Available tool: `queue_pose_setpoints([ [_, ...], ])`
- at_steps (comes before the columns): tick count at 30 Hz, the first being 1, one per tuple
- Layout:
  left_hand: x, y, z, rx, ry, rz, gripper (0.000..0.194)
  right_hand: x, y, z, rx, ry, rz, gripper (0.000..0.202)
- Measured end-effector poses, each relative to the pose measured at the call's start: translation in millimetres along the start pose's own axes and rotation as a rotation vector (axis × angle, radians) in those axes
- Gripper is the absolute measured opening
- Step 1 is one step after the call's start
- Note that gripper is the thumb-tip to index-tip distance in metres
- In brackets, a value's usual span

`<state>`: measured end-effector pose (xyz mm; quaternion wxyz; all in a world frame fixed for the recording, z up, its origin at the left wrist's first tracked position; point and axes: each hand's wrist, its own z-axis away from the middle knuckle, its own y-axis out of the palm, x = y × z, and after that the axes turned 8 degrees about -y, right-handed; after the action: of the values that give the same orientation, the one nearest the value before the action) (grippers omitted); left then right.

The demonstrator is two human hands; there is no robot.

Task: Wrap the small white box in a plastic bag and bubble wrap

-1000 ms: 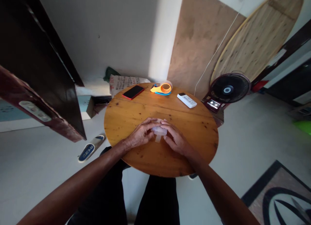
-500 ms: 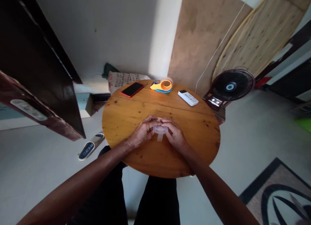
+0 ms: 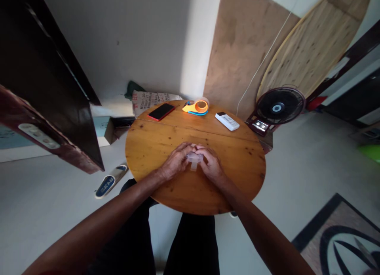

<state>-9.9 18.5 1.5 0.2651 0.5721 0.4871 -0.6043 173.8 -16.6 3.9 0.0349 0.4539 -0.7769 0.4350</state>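
Observation:
Between my two hands, over the middle of the round wooden table (image 3: 166, 136), is a small clear plastic container (image 3: 194, 157). A pale translucent strip of tape (image 3: 194, 166) runs down from its near side. My left hand (image 3: 179, 159) curls round the container's left side. On the right side, the fingers of my right hand (image 3: 211, 161) are bent over it. Both sets of fingertips meet on top and hide part of it. Whether the base rests on the table I cannot tell.
Along the table's far edge lie a red-edged phone (image 3: 161, 111), an orange and blue tape dispenser (image 3: 196, 107) and a white remote-like device (image 3: 227, 121). A black fan (image 3: 276, 107) stands to the right. On the floor at left is a slipper (image 3: 107, 184).
The view has shifted slightly. Both hands keep hold of the clear container, and its top looks a little more covered by the fingers.

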Motion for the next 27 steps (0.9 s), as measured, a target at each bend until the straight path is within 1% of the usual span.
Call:
queue_pose_setpoints([
  [1,0,1.3,-1,0.001,0.051,-0.036,0.047,-1,0,-1,-0.007,0.005,-0.011,0.028],
  [4,2,5.7,-3,-0.046,0.199,-0.154,0.045,-2,3,-2,-0.039,0.014,-0.047,0.025],
  [6,3,7.6,-3,-0.083,0.222,-0.2,0.043,0,3,-4,-0.061,0.03,-0.061,0.022],
  [8,0,7.4,0,-0.111,0.208,-0.207,0.041,4,2,-5,-0.073,0.065,-0.092,0.02],
  [10,-8,4.8,5,-0.132,0.154,-0.216,0.039,11,-2,-6,-0.053,0.138,-0.167,0.018],
  [12,-20,0.2,10,-0.112,0.04,-0.227,0.031,18,-8,-9,0.006,0.257,-0.274,0.016],
  [14,-33,-4.7,13,-0.009,-0.116,-0.196,0.02,23,-14,-12,0.082,0.393,-0.39,0.015],
  [16,-45,-8.3,12,0.106,-0.274,-0.115,0.012,24,-18,-16,0.135,0.504,-0.491,0.013],
  [17,-50,-9.2,10,0.152,-0.342,-0.075,0.01,24,-19,-18,0.145,0.552,-0.537,0.013],
  [19,-56,-9.5,3,0.195,-0.444,-0.024,0.009,23,-17,-21,0.138,0.639,-0.616,0.015],
  [21,-57,-8.5,-6,0.199,-0.494,-0.025,0.01,23,-15,-23,0.086,0.701,-0.659,0.019],
  [24,-56,-7.2,-19,0.203,-0.513,-0.078,0.012,27,-16,-23,-0.005,0.713,-0.665,0.025],
  [25,-55,-7.2,-22,0.2,-0.511,-0.094,0.013,30,-18,-23,-0.018,0.703,-0.668,0.026],
  [27,-53,-7.8,-26,0.2,-0.51,-0.123,0.014,36,-24,-22,0.014,0.654,-0.698,0.029],
])
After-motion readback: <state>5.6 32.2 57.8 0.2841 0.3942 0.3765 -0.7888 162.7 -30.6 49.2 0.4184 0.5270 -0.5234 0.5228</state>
